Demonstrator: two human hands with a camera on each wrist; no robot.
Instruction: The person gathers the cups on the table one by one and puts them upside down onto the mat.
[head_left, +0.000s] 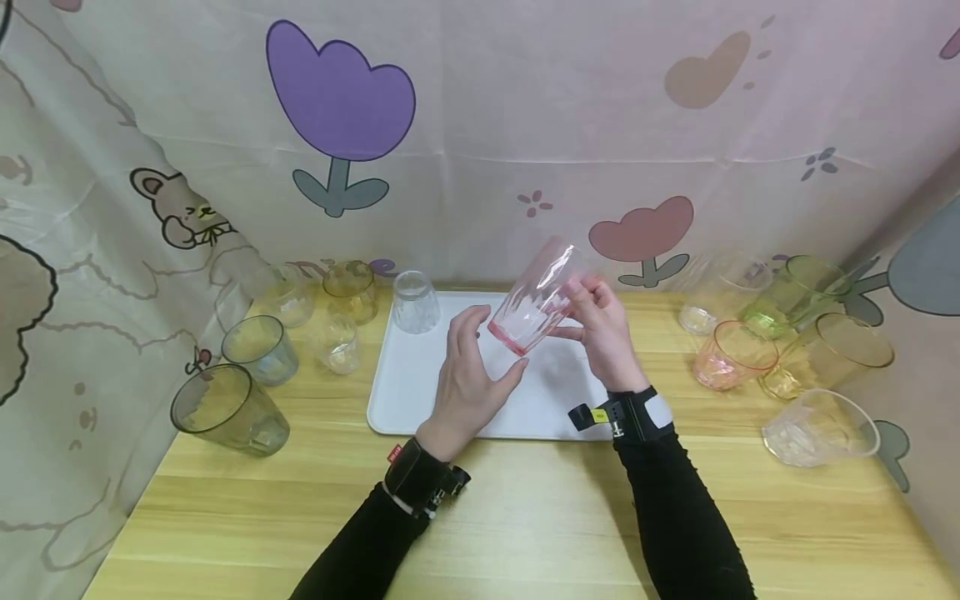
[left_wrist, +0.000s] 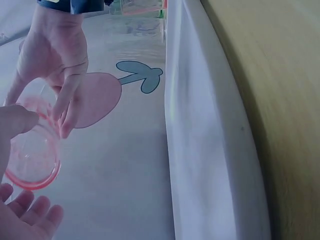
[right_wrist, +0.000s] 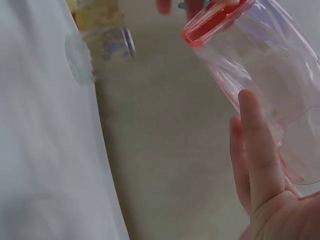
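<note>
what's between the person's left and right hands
The head view shows a tilted pink glass between the left hand and the right hand, which holds it.

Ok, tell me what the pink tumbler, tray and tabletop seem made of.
Pink tumbler: glossy glass or clear plastic; see-through with bright highlights. Tray: probably smooth plastic, judging by its even white surface and rounded corners. Tabletop: wood or wood-look laminate, slight sheen, with visible grain.

At eight o'clock the left hand (left_wrist: 27, 217) holds its thumb and fingers apart about a pink glass (left_wrist: 33, 160), which the right hand (left_wrist: 56, 62) grips from ten. A white tray (left_wrist: 205, 135) runs from twelve toward five; the wooden surface (left_wrist: 285, 100) fills three.
</note>
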